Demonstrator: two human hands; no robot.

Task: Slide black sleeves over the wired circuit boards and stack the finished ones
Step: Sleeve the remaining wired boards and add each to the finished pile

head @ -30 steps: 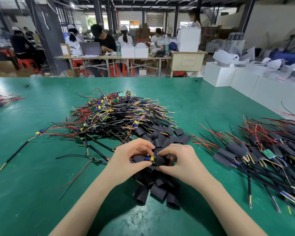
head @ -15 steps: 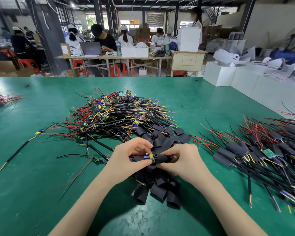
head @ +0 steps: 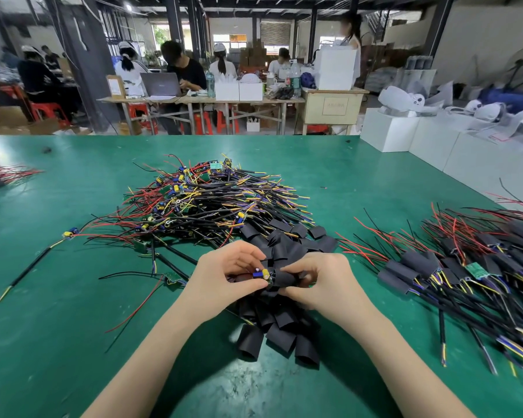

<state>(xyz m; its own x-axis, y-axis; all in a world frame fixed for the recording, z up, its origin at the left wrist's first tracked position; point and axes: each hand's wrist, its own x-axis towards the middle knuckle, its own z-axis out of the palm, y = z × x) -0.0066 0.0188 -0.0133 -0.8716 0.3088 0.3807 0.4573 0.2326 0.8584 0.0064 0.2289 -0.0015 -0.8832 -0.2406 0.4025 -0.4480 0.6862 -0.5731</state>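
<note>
My left hand [head: 224,276] pinches a small circuit board [head: 263,274] with blue and yellow parts. My right hand [head: 317,282] grips a black sleeve [head: 286,279] whose mouth meets the board's end. Both hands hover above a heap of loose black sleeves [head: 272,330] on the green table [head: 58,327]. A big tangle of bare wired boards [head: 206,203] lies behind the hands. A stack of sleeved boards [head: 465,273] with red and black leads spreads out on the right.
A single wired board [head: 68,233] and loose boards [head: 172,279] lie left of the hands. Another wire bundle [head: 3,176] sits at the far left edge. White boxes [head: 420,137] stand at the table's back right. People work at desks beyond the table.
The board has gone a little further into the sleeve, and the sleeve has turned slightly in my right hand. Both hands stay in the same spot over the sleeve heap.
</note>
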